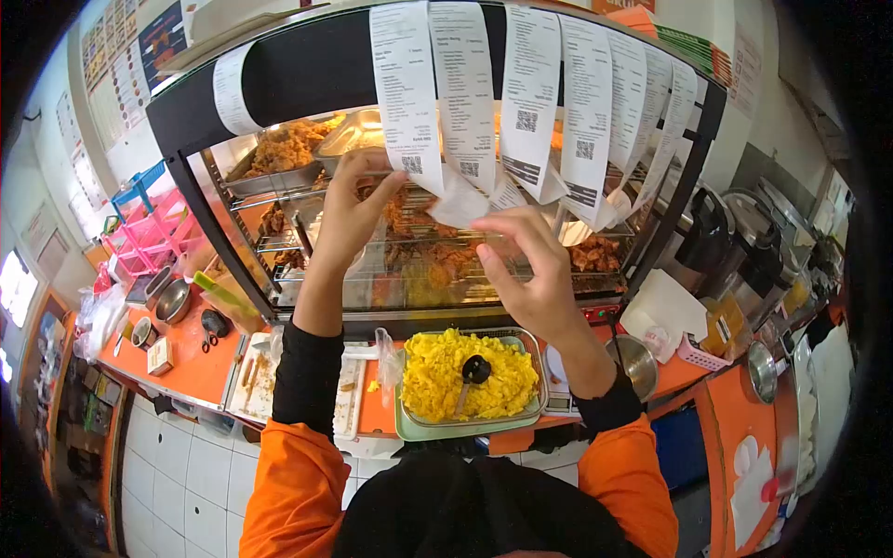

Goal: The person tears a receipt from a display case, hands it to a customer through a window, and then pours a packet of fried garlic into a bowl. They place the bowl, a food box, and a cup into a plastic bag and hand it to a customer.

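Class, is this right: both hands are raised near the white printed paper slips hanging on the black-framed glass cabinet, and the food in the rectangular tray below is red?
Only the colour is wrong: the head view shows yellow food in the clear rectangular tray. The left hand and right hand are near the white paper slips.

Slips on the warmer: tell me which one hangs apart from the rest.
The far-left slip. A wide stretch of the warmer's black frame shows between it and the next; the others hang close together, further right.
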`<state>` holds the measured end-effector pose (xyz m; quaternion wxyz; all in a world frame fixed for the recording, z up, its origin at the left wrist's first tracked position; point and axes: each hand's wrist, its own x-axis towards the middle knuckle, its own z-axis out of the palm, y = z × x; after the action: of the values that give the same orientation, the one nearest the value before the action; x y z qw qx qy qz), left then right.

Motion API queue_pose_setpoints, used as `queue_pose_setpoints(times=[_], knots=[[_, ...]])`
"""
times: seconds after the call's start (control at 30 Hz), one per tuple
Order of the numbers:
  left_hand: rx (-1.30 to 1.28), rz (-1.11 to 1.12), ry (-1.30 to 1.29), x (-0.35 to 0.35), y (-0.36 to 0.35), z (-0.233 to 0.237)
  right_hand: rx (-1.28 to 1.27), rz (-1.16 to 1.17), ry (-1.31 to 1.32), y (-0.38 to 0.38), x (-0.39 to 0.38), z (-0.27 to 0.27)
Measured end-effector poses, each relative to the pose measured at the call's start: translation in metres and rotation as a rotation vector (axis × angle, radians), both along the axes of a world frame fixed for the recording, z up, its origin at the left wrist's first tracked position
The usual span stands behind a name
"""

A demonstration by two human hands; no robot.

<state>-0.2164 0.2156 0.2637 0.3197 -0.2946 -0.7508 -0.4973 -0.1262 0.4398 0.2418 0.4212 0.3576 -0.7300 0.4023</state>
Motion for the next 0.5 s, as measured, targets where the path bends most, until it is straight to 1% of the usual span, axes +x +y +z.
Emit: queue_pose_setpoints(times=[0.07,0.1,0.13,0.23,0.33,0.5], knots=[[0.037,-0.062,-0.057,0.008,-0.003,0.006,-0.042,0.068,-0.069,-0.006,-0.001,-0.002],[0.053,-0.093,-0.088,0.013,-0.004,0.009,-0.042,0.064,-0.075,-0.007,-0.001,-0.002],[0.112,-0.168,-0.051,0.008,-0.005,0.008,-0.042,0.060,-0.082,-0.006,-0.002,-0.001],[0.177,-0.233,-0.231,0.025,-0.006,0.021,-0.045,0.050,-0.083,-0.006,-0.008,-0.003],[0.174,-0.235,-0.277,0.030,-0.006,0.025,-0.012,0.040,-0.067,-0.006,-0.012,-0.004],[0.167,-0.232,-0.276,0.035,-0.005,0.028,-0.087,0.074,-0.132,-0.012,-0.008,-0.001]])
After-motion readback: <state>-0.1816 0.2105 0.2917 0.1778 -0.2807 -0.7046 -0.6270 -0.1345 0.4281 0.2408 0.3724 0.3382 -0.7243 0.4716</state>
